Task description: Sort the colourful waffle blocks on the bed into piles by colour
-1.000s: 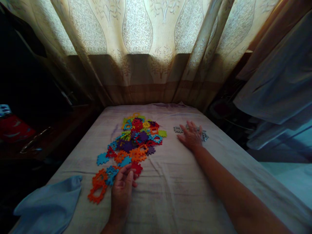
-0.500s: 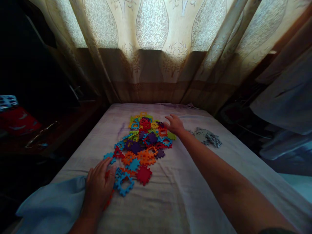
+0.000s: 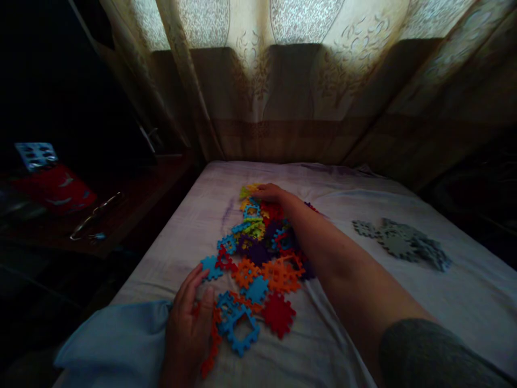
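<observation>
A pile of flat, notched plastic building pieces lies on the sheet, with a purple piece (image 3: 256, 251) in the middle. My left hand (image 3: 190, 315) rests at its near left side, fingers apart, its fingertips by a blue square piece (image 3: 212, 268). Close to that thumb are an orange piece (image 3: 210, 353), partly covered, and a blue open-frame piece (image 3: 241, 330). A red square piece (image 3: 279, 314) lies further right. My right hand (image 3: 270, 193) reaches over the pile's far end, fingers extended onto yellow-green pieces (image 3: 246, 191). That forearm hides the pile's right side.
Grey notched pieces (image 3: 404, 243) lie heaped on the right of the bed sheet (image 3: 188, 215). Light blue cloth (image 3: 117, 342) sits beside my left wrist. A dark table with a red pouch (image 3: 60, 188) stands at left, and a patterned curtain (image 3: 258, 102) hangs behind.
My right hand has moved from the pile's right side to its far end, over the yellow-green pieces. My left hand stays beside the pile. The whole view has shifted and come closer.
</observation>
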A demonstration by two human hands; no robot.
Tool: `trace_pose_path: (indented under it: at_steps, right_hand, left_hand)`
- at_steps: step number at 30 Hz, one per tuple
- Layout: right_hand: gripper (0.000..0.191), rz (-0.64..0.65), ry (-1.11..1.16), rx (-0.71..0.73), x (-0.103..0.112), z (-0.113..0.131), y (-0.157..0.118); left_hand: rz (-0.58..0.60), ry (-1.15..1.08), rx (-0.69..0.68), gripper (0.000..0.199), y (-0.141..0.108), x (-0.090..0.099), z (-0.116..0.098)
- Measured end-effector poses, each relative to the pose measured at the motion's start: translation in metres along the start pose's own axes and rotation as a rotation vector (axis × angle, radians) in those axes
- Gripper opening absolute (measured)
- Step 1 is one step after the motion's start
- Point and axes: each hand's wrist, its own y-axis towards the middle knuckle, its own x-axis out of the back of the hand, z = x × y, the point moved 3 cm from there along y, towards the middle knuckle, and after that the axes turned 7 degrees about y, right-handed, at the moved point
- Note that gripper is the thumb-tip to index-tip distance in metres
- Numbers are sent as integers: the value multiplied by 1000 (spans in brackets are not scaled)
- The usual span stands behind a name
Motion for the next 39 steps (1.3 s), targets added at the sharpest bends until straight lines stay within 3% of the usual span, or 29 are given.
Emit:
trace_pose_path:
  at_steps: [3, 9, 12, 15, 17, 20, 22, 24, 27, 33, 36, 39]
  right_hand:
    - [53, 204, -7, 84, -4, 14, -34]
    - [41, 254, -52, 432, -11, 51, -138]
    - [45, 317, 20, 586, -13, 65, -174]
    - [42, 201, 85, 486, 7, 55, -172]
    - [36, 24, 84, 306, 29, 30, -157]
    - [33, -103, 66, 145, 53, -17, -136]
    - [35, -160, 20, -54, 56, -47, -132]
    - [40, -155, -17, -150, 49, -62, -136]
    - [40, -67, -3, -76, 28, -55, -153]
    - [48, 145, 189, 245, -4, 1, -208]
    - [46, 89, 237, 274, -1, 19, -235]
    - [38, -96, 351, 248, 17, 14, -265]
  left_hand:
    - [-34, 47, -56, 45, 0, -2, 0]
    - [-64, 125, -147, 51, 4, -5, -4]
    - [-69, 129, -164, 53, 6, -6, -7]
    - [-58, 118, -173, 53, 7, -5, -9]
    - [-52, 112, -175, 54, 7, -5, -10]
    - [-43, 105, -169, 53, 6, -5, -10]
    - [-38, 103, -165, 52, 6, -5, -10]
    - [-32, 100, -171, 52, 6, -5, -9]
    - [-33, 89, -203, 52, 7, -3, -10]
    - [-54, 6, -207, 52, 7, -6, -20]
    - [-57, -74, -133, 52, 5, -14, -32]
    - [-34, -95, -155, 50, -1, -18, -48]
